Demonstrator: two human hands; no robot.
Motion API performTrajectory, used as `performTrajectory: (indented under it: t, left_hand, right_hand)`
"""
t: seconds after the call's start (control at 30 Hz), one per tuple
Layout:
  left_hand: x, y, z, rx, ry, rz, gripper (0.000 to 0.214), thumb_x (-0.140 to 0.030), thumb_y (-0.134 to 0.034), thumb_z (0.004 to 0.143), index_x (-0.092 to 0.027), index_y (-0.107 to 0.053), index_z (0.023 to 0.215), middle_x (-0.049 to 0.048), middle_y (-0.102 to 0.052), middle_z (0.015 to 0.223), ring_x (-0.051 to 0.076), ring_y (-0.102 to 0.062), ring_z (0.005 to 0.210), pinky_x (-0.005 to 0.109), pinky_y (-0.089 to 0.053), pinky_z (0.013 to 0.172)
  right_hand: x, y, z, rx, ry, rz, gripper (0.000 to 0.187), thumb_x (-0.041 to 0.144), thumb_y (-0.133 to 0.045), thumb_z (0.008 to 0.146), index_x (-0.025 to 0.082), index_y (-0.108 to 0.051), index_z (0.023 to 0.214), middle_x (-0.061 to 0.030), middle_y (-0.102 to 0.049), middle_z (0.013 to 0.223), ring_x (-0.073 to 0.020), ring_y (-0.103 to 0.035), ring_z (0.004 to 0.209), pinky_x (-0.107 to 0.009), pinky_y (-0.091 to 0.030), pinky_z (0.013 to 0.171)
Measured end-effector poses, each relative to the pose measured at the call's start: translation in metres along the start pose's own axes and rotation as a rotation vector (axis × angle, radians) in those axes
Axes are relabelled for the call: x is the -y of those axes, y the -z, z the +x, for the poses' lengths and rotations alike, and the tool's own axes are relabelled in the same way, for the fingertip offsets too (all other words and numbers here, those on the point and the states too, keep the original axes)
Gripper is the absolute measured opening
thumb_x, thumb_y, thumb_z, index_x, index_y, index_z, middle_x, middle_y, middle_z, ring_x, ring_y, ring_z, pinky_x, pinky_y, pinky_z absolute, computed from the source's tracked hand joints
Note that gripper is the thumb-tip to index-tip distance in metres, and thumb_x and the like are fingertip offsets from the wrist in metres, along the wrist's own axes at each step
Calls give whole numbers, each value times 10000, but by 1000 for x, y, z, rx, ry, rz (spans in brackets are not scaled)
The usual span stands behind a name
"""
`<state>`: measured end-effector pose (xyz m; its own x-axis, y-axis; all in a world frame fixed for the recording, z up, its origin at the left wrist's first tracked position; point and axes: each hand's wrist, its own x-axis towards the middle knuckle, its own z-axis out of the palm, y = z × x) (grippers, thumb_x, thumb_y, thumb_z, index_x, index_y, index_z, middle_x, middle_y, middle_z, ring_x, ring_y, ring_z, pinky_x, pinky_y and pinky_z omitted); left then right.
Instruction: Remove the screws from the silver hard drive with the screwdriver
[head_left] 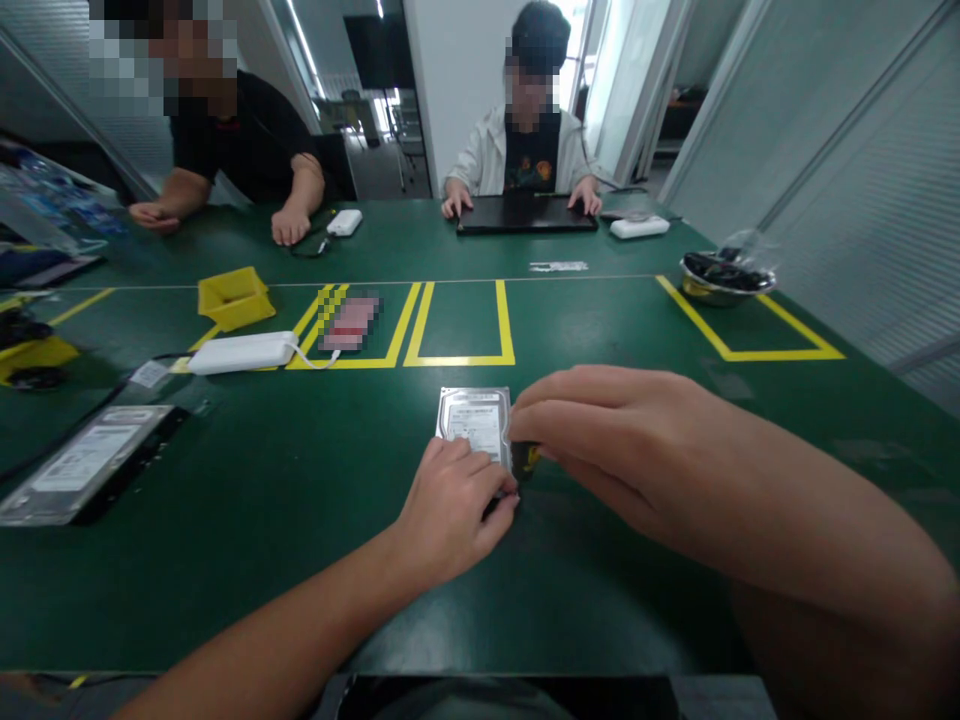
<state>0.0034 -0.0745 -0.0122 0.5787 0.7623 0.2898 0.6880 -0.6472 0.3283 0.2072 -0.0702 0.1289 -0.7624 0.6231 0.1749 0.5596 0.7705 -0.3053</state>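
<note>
The right forearm (795, 530) looms from the lower right, its right hand (607, 430) closed on a small dark piece (531, 462) with a yellow mark, at the right edge of a silver hard drive (472, 412). The drive lies label up on the green tabletop (300, 550), and the left hand (454, 500) has bent fingers over its near part; whether they grip or merely rest, I cannot tell. A larger labelled drive (97, 455) lies well to the left. Beyond it, a long white block (244, 352) sits near a yellow bin (236, 300). Across the tabletop, a person (525, 150) touches a flat dark panel (525, 214).
</note>
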Motion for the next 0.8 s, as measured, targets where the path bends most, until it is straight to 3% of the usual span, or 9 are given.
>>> performTrajectory:
  t: [0.23,0.6,0.8]
  left_hand:
    - [2,-4,-1,-31,-7,42,117,-299,-597,874,-223,-684,860,54,-725,935,277,-610,908,446,-356,775]
    - [1,-2,0,-19,-7,3,110,-288,-601,882,-216,-680,857,46,-719,955,277,-606,935,447,-363,789]
    - [1,-4,-1,-50,-25,27,103,-277,-600,871,-217,-684,869,49,-725,938,280,-614,914,440,-359,778]
  right_hand:
    - [1,1,0,-33,72,95,252,69,-423,980,181,-633,895,-24,-666,1085,-122,-615,995,-228,-449,834]
    - [2,0,-1,-27,-31,-88,122,119,-535,955,177,-641,968,-18,-608,933,-138,-550,784,-268,-410,685]
    - [3,-1,-4,-40,48,-4,182,106,-481,980,186,-645,969,-14,-629,1053,-114,-581,877,-249,-431,775]
